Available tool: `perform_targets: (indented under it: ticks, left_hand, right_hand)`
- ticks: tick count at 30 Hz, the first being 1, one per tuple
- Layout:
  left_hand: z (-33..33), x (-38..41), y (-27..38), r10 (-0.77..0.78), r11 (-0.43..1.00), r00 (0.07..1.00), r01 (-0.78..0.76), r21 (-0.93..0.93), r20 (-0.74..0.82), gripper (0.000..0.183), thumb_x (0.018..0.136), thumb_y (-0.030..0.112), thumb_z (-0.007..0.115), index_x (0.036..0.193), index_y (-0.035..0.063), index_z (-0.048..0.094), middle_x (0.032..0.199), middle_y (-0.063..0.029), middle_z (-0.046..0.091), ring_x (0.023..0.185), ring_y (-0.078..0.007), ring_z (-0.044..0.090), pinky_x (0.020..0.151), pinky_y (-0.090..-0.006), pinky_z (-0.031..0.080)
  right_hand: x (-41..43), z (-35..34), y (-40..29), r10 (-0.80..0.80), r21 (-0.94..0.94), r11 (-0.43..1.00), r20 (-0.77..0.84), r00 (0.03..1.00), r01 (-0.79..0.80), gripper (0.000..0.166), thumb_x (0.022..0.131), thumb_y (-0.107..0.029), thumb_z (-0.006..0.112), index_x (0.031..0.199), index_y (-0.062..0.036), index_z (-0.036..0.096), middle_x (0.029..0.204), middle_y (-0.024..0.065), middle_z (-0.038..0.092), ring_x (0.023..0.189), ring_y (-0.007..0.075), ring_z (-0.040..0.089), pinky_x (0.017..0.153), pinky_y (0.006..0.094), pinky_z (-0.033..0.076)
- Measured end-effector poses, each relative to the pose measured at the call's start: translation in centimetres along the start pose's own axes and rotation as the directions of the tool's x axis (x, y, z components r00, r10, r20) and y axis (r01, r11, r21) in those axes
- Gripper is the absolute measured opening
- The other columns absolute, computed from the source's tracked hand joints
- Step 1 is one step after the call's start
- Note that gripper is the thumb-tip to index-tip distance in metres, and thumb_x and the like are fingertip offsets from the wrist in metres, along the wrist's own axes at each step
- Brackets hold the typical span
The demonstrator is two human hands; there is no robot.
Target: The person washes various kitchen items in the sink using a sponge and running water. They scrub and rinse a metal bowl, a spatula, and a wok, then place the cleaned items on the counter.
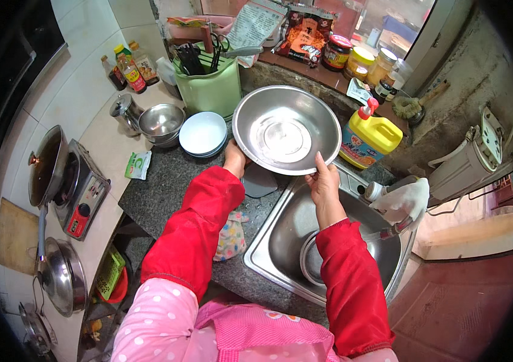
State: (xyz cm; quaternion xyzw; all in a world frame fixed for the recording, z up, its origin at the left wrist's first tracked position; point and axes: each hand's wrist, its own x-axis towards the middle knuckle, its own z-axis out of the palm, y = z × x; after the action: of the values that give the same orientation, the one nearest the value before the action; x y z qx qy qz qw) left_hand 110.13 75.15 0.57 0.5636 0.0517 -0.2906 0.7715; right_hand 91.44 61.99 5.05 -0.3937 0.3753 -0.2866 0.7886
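Note:
A wide stainless steel basin [286, 131] is held between my two hands above the back of the counter, its hollow facing me. My left hand [237, 159] grips its lower left rim, fingers hidden behind it. At its lower right rim is my right hand [325, 184], thumb on the inside. White and blue bowls [203, 134] are stacked left of the basin, beside stacked metal bowls [162, 121]. A yellow detergent jug [369, 135] with a red pump stands to the right. Below my right hand lies the steel sink [290, 221], with a round metal vessel [313, 260] in it.
A green knife holder [211, 88] stands behind the bowls. Jars [359, 63] line the windowsill. The faucet [392, 228], partly wrapped in white material, reaches over the sink's right side. A polka-dot cloth [233, 237] lies on the counter. A wok [48, 167] rests by the portable stove [85, 194].

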Motion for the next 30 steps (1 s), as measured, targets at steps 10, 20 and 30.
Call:
perform_targets:
  ticks: [10, 20, 30]
  left_hand:
    - [-0.3, -0.8, 1.0, -0.012, 0.999, 1.0, 0.013, -0.031, 0.012, 0.037, 0.096, 0.021, 0.03, 0.122, 0.0016, 0.048, 0.115, -0.011, 0.058, 0.094, -0.024, 0.061, 0.08, -0.0349, 0.05]
    - [-12.0, -8.3, 0.4, 0.067, -0.17, 0.892, -0.431, 0.886, 0.447, 0.02, 0.078, 0.022, 0.062, 0.091, 0.0064, 0.063, 0.091, -0.0157, 0.063, 0.088, -0.0325, 0.06, 0.074, -0.0472, 0.045]
    - [-15.0, -11.1, -1.2, 0.225, -0.067, 0.82, -0.526, 0.848, 0.526, 0.017, 0.079, 0.019, 0.062, 0.083, 0.0031, 0.056, 0.087, -0.0182, 0.058, 0.087, -0.0384, 0.055, 0.074, -0.0451, 0.044]
  right_hand:
    - [-0.3, -1.4, 0.2, 0.036, 0.203, 0.976, 0.193, 0.98, -0.076, 0.038, 0.089, -0.045, 0.053, 0.102, -0.009, 0.054, 0.094, 0.0047, 0.059, 0.085, 0.0173, 0.059, 0.072, 0.0326, 0.05]
    - [-11.2, -17.7, 4.7, 0.24, -0.105, 0.966, 0.033, 0.97, -0.235, 0.013, 0.093, -0.02, 0.051, 0.093, -0.0078, 0.054, 0.081, 0.0032, 0.059, 0.067, 0.0114, 0.056, 0.062, 0.0249, 0.049]
    - [-17.1, -26.4, 4.8, 0.26, -0.086, 0.958, -0.138, 0.956, -0.273, 0.012, 0.092, -0.018, 0.052, 0.095, -0.007, 0.055, 0.078, 0.0027, 0.059, 0.066, 0.011, 0.056, 0.059, 0.0246, 0.05]
